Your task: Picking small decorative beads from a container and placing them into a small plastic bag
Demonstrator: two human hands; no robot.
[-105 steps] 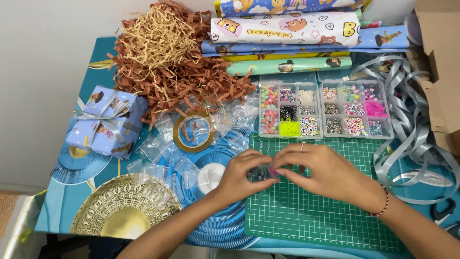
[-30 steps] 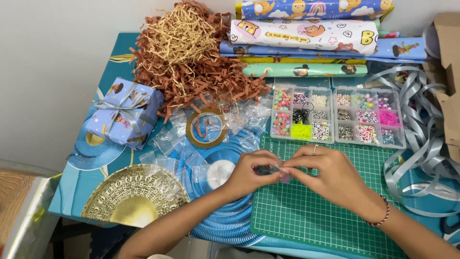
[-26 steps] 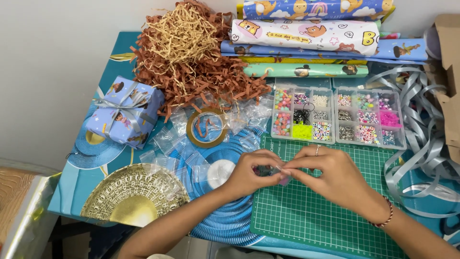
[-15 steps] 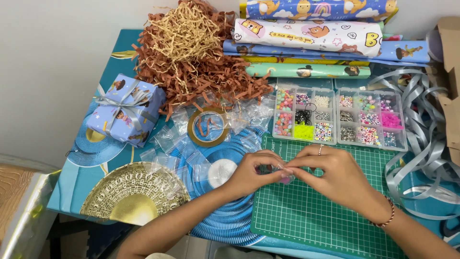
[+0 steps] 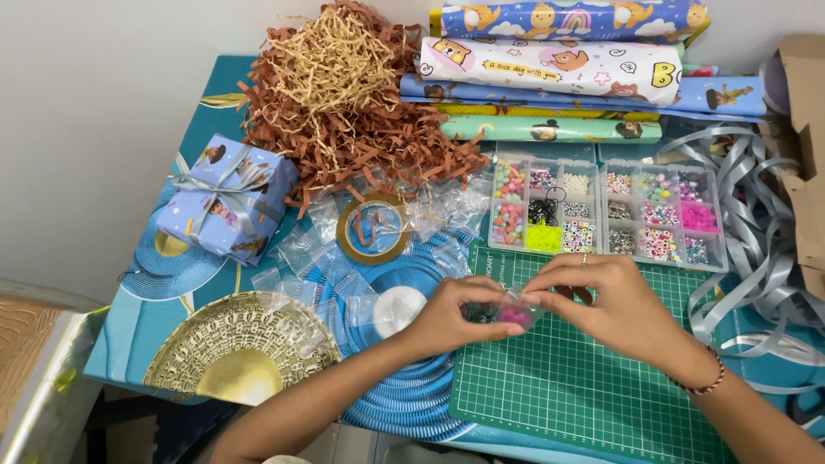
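My left hand (image 5: 451, 316) and my right hand (image 5: 601, 302) meet over the green cutting mat (image 5: 584, 387). Together they pinch a small clear plastic bag (image 5: 513, 311) with pink and dark beads inside. The left fingers grip its left side, the right fingers its top right corner. Just beyond the hands lie two clear bead organiser boxes (image 5: 606, 213) filled with coloured beads. A thin bracelet circles my right wrist (image 5: 706, 383).
Several empty clear bags (image 5: 309, 249) and a tape roll (image 5: 374, 228) lie left of the mat. A wrapped gift box (image 5: 225, 198), shredded paper heap (image 5: 344, 94), wrapping paper rolls (image 5: 559, 69), grey ribbon (image 5: 756, 249), a gold fan-shaped plate (image 5: 232, 348) and a cardboard box (image 5: 803, 129) surround them.
Both hands stayed over the mat, working the small bag between the fingers. The camera view shifted slightly, and the bag with pink beads shows more plainly now.
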